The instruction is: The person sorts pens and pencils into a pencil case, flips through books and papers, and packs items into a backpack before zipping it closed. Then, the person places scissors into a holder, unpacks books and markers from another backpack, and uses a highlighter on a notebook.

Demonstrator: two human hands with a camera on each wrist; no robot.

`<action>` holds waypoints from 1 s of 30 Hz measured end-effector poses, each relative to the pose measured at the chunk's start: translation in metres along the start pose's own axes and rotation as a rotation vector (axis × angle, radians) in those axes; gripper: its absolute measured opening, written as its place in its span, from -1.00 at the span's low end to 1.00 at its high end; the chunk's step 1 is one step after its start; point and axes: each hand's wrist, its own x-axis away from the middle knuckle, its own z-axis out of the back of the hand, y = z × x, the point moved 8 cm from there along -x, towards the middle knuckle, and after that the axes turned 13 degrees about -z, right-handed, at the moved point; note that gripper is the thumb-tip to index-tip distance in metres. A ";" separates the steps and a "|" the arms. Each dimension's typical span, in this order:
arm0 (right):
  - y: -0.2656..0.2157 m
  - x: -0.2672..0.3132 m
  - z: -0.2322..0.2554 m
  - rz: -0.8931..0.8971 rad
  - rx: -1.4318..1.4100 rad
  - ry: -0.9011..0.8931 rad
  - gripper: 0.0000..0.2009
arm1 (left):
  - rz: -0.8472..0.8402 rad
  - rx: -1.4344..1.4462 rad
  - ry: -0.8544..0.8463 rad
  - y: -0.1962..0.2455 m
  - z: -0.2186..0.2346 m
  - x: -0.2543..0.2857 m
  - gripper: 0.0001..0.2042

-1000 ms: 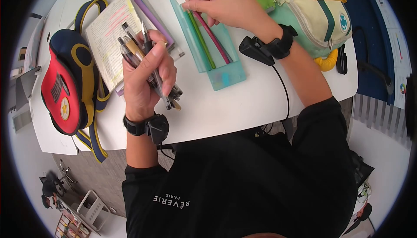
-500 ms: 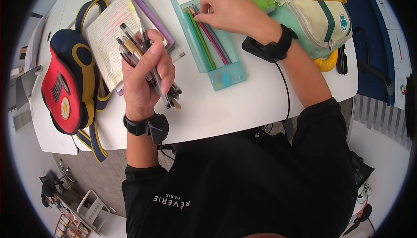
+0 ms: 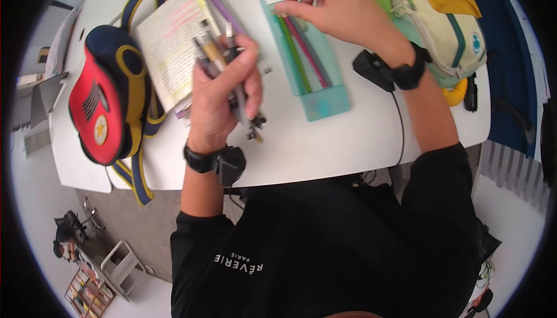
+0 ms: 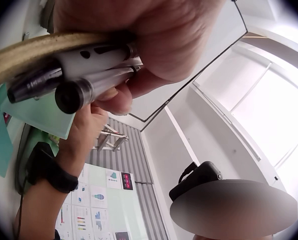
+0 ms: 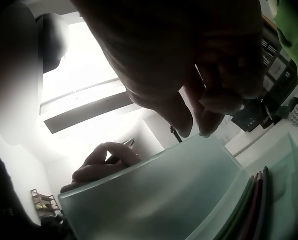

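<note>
My left hand (image 3: 226, 89) grips a bundle of several pens (image 3: 212, 52), mostly clear and black with a gold one among them. Close up in the left wrist view, a silver-and-black pen (image 4: 96, 62) lies under the fingers. On the white table lies a translucent teal pencil case (image 3: 328, 107), its lid raised along the left side. Inside rest a green pencil (image 3: 296, 57), a pink pencil (image 3: 307, 53) and a grey pencil (image 3: 320, 65). My right hand (image 3: 342, 7) hovers over the case's far end, fingers loosely bent and fingertips close to the lid's edge.
An annotated book (image 3: 174, 48) lies on a purple notebook (image 3: 222, 7) to the left. Beyond it is a red and navy bag (image 3: 96, 97) with yellow trim. A cream and green backpack (image 3: 432, 33) stands at right. A black cable (image 3: 401, 135) trails from the right wrist.
The right hand has come off the pencils toward the case's far end. The pencils now lie side by side inside. The left hand still holds the pens; the whole head view has shifted.
</note>
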 end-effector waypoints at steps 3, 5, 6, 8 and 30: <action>-0.022 0.010 0.000 -0.058 -0.100 -0.049 -0.80 | 0.070 -0.007 -0.061 -0.006 -0.003 0.001 -0.83; -0.027 0.014 -0.002 -0.035 -0.126 -0.094 -0.81 | 0.085 -0.009 -0.078 -0.007 -0.005 0.002 -0.83; -0.029 0.017 -0.006 -0.035 -0.220 -0.191 -0.80 | 0.101 -0.007 -0.117 -0.008 -0.008 0.003 -0.83; -0.032 0.022 -0.012 -0.033 -0.316 -0.285 -0.79 | 0.109 -0.022 -0.173 -0.009 -0.013 0.005 -0.83; -0.019 0.019 -0.044 0.159 -0.313 -0.345 -0.76 | 0.106 -0.005 -0.211 -0.009 -0.012 0.006 -0.84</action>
